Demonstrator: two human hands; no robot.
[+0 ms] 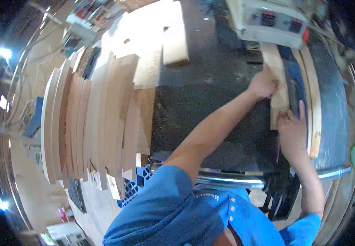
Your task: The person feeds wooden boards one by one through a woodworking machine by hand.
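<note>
A pale wooden board (279,92) lies on the dark machine table, its far end reaching under a white machine head. My left hand (263,84) presses against its left side and top, index finger stretched along the board. At the near end my right hand (293,133) has its fingers curled over the board's end, with the index finger pointing forward along the blue strip beside it. The board's underside and the fingertips on it are partly hidden.
The white machine head (274,24) stands at the far right. Long wooden strips (315,102) lie right of the blue guide rail (296,78). Many boards (118,102) are stacked at left; another board (175,45) lies behind. A metal roller (230,180) runs along the table's front edge.
</note>
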